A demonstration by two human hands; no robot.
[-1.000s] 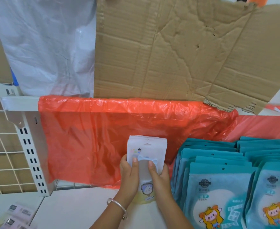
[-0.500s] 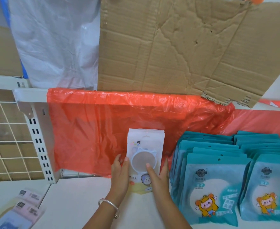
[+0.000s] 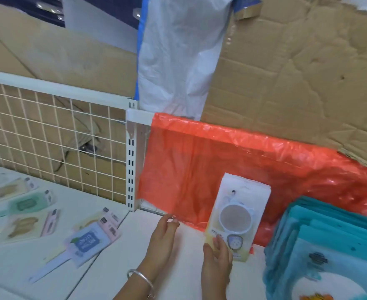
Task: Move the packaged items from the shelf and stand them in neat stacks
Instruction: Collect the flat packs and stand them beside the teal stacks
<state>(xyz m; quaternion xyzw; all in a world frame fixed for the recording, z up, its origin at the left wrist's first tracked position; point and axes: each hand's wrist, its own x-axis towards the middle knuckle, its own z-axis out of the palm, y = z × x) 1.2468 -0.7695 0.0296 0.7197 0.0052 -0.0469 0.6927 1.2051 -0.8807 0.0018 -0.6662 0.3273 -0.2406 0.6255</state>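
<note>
A stack of white packets with a round blue cat-shaped item (image 3: pixel 240 210) stands upright on the white shelf (image 3: pixel 117 267), leaning back on the red plastic sheet (image 3: pixel 264 167). My right hand (image 3: pixel 218 260) touches the front packet's lower left corner with straight fingers. My left hand (image 3: pixel 163 241), a silver bangle on its wrist, hovers left of the stack, fingers relaxed and holding nothing. Teal packets with a cartoon figure (image 3: pixel 329 252) stand in rows at the right. Several flat pastel packets (image 3: pixel 87 241) lie loose on the shelf at the left.
A white wire grid panel (image 3: pixel 48 135) and a slotted upright post (image 3: pixel 131 169) back the left shelf section. Crumpled cardboard (image 3: pixel 297 72) and a white plastic bag (image 3: pixel 178 57) hang behind, above the red sheet.
My left hand has let go of the white stack and moved left. The right hand slid down to the stack's lower corner. The view swung left, revealing the loose packets.
</note>
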